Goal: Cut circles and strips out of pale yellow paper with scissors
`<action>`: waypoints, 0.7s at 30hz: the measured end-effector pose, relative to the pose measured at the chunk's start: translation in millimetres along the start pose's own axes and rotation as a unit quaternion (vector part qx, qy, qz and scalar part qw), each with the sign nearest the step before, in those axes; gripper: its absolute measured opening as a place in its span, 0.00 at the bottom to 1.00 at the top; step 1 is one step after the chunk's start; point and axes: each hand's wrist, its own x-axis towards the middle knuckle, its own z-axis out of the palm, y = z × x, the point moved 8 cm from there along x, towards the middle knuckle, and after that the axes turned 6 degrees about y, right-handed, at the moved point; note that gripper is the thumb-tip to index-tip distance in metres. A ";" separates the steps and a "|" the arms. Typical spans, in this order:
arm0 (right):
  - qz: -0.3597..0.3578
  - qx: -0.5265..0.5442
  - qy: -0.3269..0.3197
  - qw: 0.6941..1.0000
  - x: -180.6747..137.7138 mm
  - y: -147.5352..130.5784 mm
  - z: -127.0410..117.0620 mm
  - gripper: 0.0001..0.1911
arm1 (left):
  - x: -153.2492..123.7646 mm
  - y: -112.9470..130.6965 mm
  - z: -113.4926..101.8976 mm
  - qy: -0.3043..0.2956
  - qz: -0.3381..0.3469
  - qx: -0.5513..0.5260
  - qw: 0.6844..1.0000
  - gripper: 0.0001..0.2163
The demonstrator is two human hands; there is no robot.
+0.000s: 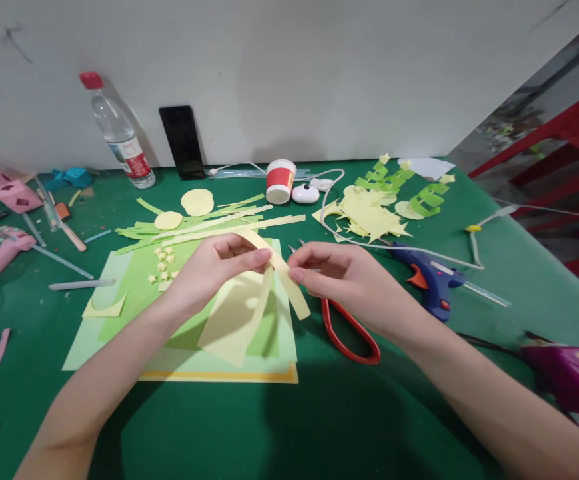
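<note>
Between my two hands is a pale yellow paper strip (295, 293), bent or crossed near the fingertips so that its ends hang down. My left hand (229, 263) pinches it between thumb and fingers. Thumb and forefinger of my right hand (339, 273) close on its right edge. Beneath the hands lies a stack of green paper (134, 293) with a pale yellow sheet (224, 327) on top. Several small folded paper stars (165, 260) sit on the stack beside my left hand. Red-handled scissors (352, 333) lie under my right hand, partly hidden.
Behind the stack lie green and yellow paper strips (229, 223) and yellow paper circles (198, 201). A paper cup (280, 181), phone (182, 143) and water bottle (122, 137) stand by the wall. Star cutouts (369, 210) and a blue glue gun (434, 280) are on the right.
</note>
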 end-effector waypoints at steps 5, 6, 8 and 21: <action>-0.007 -0.010 -0.019 1.000 -1.2 0.0 1.8 0.06 | 1.0 -3.1 4.5 -0.029 0.001 -0.034 0.999 0.04; -0.004 -0.007 -0.029 1.000 -1.2 0.7 3.6 0.06 | 0.4 -3.7 6.6 -0.039 -0.004 -0.035 0.999 0.04; 0.008 0.005 -0.052 0.999 -1.3 2.6 7.3 0.06 | -1.3 -4.4 9.4 -0.048 -0.012 -0.019 0.999 0.05; 0.083 0.097 -0.078 0.989 0.8 17.2 17.0 0.08 | -2.1 1.4 7.1 0.003 0.044 -0.028 0.999 0.07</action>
